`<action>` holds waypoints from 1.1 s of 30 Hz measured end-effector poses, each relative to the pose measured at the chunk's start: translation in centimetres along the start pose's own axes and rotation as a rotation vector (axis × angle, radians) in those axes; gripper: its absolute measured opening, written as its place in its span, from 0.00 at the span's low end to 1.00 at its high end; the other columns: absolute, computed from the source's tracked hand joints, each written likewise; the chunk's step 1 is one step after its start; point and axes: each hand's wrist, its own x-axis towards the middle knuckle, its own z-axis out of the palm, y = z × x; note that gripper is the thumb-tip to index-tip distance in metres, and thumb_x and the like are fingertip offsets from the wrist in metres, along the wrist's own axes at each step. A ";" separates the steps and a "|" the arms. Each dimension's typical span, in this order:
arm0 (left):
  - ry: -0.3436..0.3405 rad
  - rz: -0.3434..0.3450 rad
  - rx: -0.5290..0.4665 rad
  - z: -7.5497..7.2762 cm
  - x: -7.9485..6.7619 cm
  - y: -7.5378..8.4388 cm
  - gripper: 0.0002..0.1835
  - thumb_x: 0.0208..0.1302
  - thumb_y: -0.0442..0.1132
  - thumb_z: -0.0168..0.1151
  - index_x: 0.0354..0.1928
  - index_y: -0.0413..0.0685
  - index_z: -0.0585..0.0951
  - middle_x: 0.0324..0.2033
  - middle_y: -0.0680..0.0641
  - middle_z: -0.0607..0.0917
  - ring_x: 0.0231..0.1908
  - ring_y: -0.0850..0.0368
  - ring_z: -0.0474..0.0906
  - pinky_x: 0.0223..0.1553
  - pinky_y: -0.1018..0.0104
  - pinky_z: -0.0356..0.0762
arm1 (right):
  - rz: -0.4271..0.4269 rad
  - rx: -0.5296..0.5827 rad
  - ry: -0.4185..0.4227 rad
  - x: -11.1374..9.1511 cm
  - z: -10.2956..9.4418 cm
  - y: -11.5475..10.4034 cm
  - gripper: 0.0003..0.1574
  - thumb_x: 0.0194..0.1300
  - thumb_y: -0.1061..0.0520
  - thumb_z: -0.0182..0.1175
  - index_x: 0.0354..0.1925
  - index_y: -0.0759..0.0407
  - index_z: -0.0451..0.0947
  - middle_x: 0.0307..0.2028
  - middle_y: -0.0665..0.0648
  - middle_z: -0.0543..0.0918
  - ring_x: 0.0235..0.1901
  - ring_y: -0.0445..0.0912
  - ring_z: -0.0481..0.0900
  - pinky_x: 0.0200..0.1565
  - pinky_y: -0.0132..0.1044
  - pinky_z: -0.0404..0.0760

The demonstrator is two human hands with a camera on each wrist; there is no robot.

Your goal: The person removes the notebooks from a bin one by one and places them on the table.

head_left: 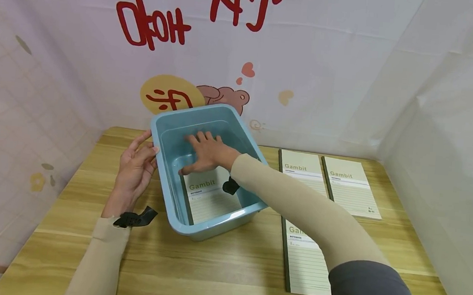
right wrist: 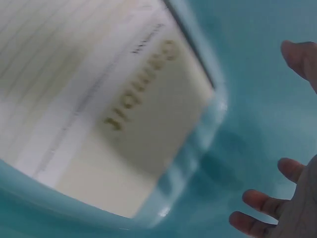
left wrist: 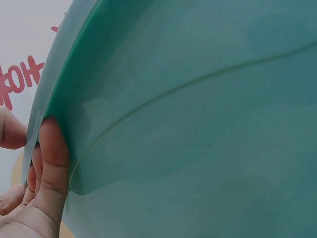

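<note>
A light blue plastic bin [head_left: 209, 227] sits askew on the table, with a cream notebook [head_left: 211, 203] marked "Gambit" lying flat on its floor. My left hand [head_left: 137, 163] pinches the bin's left rim between thumb and fingers; the left wrist view shows the fingers [left wrist: 53, 158] against the bin's outer side. Inside the bin, over the notebook's top end, is my right hand [head_left: 208, 153], its fingers spread and holding nothing. In the right wrist view the notebook [right wrist: 99, 99] lies apart from the fingertips [right wrist: 255, 201].
Several like notebooks are on the wooden table [head_left: 209, 275] to the right: one at the back [head_left: 301, 169], another farther right [head_left: 352, 186], and a third in front [head_left: 306, 264], partly under my right arm. A printed curtain [head_left: 329, 80] hangs behind the table.
</note>
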 end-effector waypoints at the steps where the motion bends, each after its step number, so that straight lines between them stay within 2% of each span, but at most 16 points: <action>1: 0.002 0.000 0.007 0.0 0.0 -0.1 0.33 0.71 0.23 0.57 0.74 0.42 0.59 0.42 0.45 0.81 0.38 0.57 0.86 0.42 0.69 0.90 | 0.002 -0.010 -0.008 0.1 0.4 -0.1 0.67 0.57 0.14 0.55 0.80 0.43 0.45 0.73 0.56 0.60 0.69 0.52 0.59 0.71 0.58 0.66; 9: 0.021 -0.020 0.061 0.5 0.0 -0.5 0.33 0.71 0.24 0.57 0.75 0.43 0.59 0.42 0.47 0.83 0.39 0.59 0.86 0.43 0.70 0.90 | 0.024 -0.098 -0.063 0.1 2.8 -0.3 0.65 0.56 0.12 0.51 0.78 0.43 0.47 0.71 0.54 0.61 0.67 0.51 0.60 0.69 0.56 0.66; 14: 0.038 -0.019 0.053 0.6 -0.2 -0.2 0.32 0.71 0.23 0.57 0.74 0.43 0.61 0.42 0.47 0.82 0.39 0.59 0.86 0.42 0.70 0.89 | -0.001 -0.086 -0.079 0.5 3.6 -0.6 0.62 0.57 0.12 0.52 0.76 0.42 0.51 0.67 0.55 0.64 0.64 0.51 0.62 0.66 0.54 0.70; 20: 0.029 -0.008 0.053 0.3 -0.3 0.2 0.34 0.70 0.24 0.58 0.75 0.42 0.60 0.43 0.46 0.81 0.38 0.59 0.86 0.41 0.70 0.89 | 0.006 -0.056 -0.119 0.6 4.0 -1.0 0.61 0.56 0.14 0.55 0.76 0.40 0.52 0.68 0.54 0.63 0.65 0.49 0.62 0.68 0.53 0.71; 24: 0.019 0.001 0.035 0.2 -0.2 0.2 0.34 0.70 0.23 0.57 0.74 0.42 0.59 0.43 0.45 0.80 0.37 0.58 0.86 0.40 0.70 0.90 | -0.003 -0.041 -0.155 0.6 4.0 -1.2 0.60 0.57 0.16 0.58 0.76 0.41 0.52 0.69 0.54 0.63 0.65 0.49 0.63 0.66 0.51 0.72; 33: 0.026 0.007 0.054 0.2 0.0 0.2 0.33 0.70 0.23 0.58 0.73 0.42 0.61 0.41 0.46 0.81 0.36 0.59 0.85 0.37 0.72 0.89 | -0.025 -0.071 -0.191 0.8 4.0 -1.1 0.59 0.57 0.17 0.59 0.74 0.44 0.56 0.66 0.54 0.66 0.63 0.49 0.64 0.61 0.45 0.77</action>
